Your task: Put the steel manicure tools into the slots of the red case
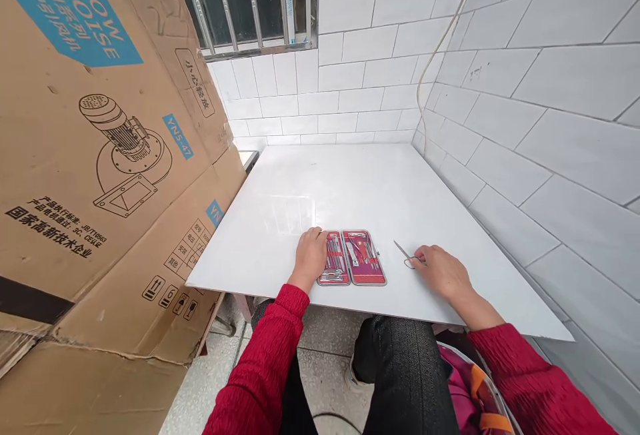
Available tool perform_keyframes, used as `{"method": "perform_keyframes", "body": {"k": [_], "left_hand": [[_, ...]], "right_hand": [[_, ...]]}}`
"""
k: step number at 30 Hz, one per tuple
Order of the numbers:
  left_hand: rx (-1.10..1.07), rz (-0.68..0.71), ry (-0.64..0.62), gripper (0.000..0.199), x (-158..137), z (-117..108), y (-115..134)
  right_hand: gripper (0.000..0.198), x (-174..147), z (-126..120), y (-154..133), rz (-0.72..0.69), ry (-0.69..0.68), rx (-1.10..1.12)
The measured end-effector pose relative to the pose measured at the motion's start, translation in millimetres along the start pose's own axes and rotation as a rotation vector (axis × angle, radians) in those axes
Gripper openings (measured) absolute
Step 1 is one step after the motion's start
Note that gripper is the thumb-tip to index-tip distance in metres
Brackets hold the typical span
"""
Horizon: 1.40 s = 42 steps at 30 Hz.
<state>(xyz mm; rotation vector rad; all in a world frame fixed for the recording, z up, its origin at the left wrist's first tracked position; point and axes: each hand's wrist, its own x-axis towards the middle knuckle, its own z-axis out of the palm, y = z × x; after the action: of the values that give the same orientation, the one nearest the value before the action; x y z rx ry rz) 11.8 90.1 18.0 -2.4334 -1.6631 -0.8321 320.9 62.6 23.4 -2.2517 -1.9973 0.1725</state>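
Observation:
An opened manicure set case [367,268] with a red lining lies flat near the front edge of the white table [350,188]. Several small metal tools are held in both of its halves. My left hand [311,253] rests on the left edge of the case, its fingers curled over that side. To the right of the case, my right hand [443,272] pinches a small pair of scissors [403,252] by the handle loops. The scissor blades point up and left, away from me, at or just over the tabletop.
A large printed cardboard box [125,155] stands along the table's left side. White tiled walls [575,148] border the back and right, with a cable [440,48] hanging in the corner. A barred window [245,2] is at the back left. A bag with orange straps [477,388] sits beside my leg.

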Motion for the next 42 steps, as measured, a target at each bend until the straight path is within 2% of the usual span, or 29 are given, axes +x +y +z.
{"method": "perform_keyframes", "body": {"k": [5, 11, 16, 20, 25, 29, 32, 37, 42], "left_hand": [[-0.050, 0.011, -0.029, 0.030, 3.0, 0.0, -0.6], [-0.081, 0.019, -0.028, 0.031, 6.1, 3.8, -3.1], [-0.056, 0.001, -0.017, 0.030, -1.6, 0.6, 0.0], [-0.003, -0.002, 0.022, 0.026, -3.6, -0.2, 0.8], [0.017, -0.003, 0.019, 0.023, -6.3, -0.9, 1.0], [0.008, -0.003, 0.008, 0.024, -6.0, 0.0, 0.2], [-0.011, 0.002, -0.004, 0.025, -4.8, 1.3, -0.6], [-0.029, 0.002, -0.009, 0.027, -1.7, 3.0, -1.5], [-0.025, 0.002, -0.031, 0.030, 0.9, -0.3, 0.1]], "right_hand": [[0.020, 1.0, -22.1, -10.0, -0.025, -0.088, -0.105], [0.019, -1.0, -38.0, -20.7, -0.146, -0.162, -0.253], [0.008, 5.4, -26.2, -12.8, -0.264, -0.106, -0.199], [0.012, 17.1, -11.0, -3.6, -0.290, -0.054, -0.140], [0.016, 16.4, -5.3, -0.7, -0.249, -0.049, -0.122], [0.011, 15.5, -3.6, 1.2, -0.260, -0.065, -0.039], [0.004, 11.6, -0.9, 3.4, -0.252, -0.023, 0.018], [0.019, -0.9, 6.3, 6.6, -0.173, 0.039, 0.051], [0.009, -1.4, 0.4, 1.9, -0.155, 0.005, 0.034]]}}
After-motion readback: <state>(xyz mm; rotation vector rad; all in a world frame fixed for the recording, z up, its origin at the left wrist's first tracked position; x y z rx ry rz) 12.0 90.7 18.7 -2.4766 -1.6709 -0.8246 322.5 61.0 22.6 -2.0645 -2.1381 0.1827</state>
